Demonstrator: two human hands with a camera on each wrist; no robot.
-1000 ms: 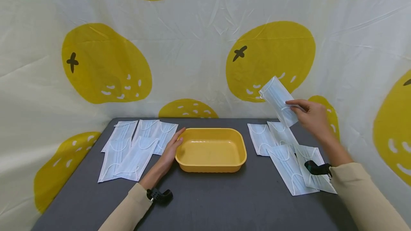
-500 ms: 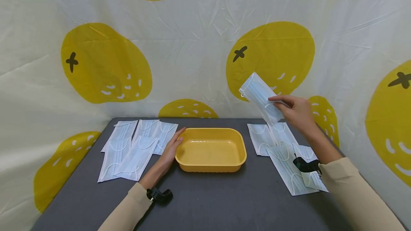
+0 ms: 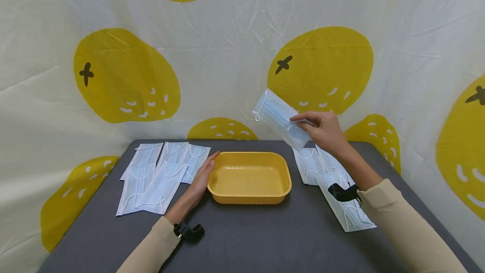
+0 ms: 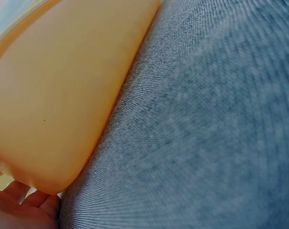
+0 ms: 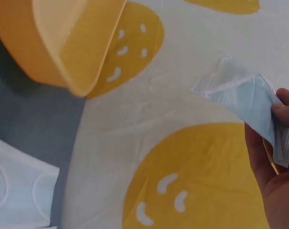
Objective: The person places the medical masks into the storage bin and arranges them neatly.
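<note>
the mask [image 3: 278, 115] has just come left through the air, and now it is much nearer the tub [image 3: 248, 200]. the person's right grip [image 3: 322, 129] has it pinched near one end, with the thumb on one side and fingers on the other. the far end sticks out and bends a bit.

the mask is not in the tub. in the head view it shows higher up, by the tub's back right corner, and i can't tell just how far back it is.

the left grip [image 3: 198, 180] has stayed in the same spot. it rests on the tub's left side with its fingers out long, not curled round it. the tub has not slid on the counter [image 3: 242, 239], and i see nothing in it.

the left masks [image 3: 163, 186] and right masks [image 3: 308, 165] lie as they did, though the right arm now hides more of the right ones. so this looks like the carrying part: one mask is up, and it is not put down yet.
</note>
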